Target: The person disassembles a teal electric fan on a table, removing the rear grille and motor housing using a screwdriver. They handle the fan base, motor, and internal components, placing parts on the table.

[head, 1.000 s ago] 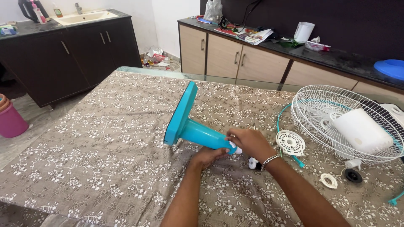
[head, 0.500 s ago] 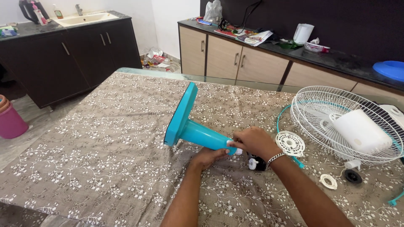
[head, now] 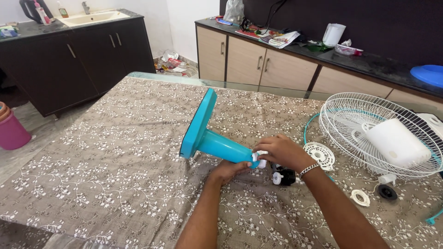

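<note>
Where hands [head: 258,161] meet: teal stand [head: 207,136].

Right hand [head: 282,152] shifted rightward, black knob [head: 284,176] more exposed

Dark cabinet with a white sink [head: 92,18] at eleven o'clock; beige-doored wooden cabinets [head: 258,64] at one o'clock; pale tiled floor [head: 32,133].

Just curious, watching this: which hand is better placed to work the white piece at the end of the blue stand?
Probably the right hand: its fingers already pinch the white piece. The left hand lies under the stand, steadying it.
</note>
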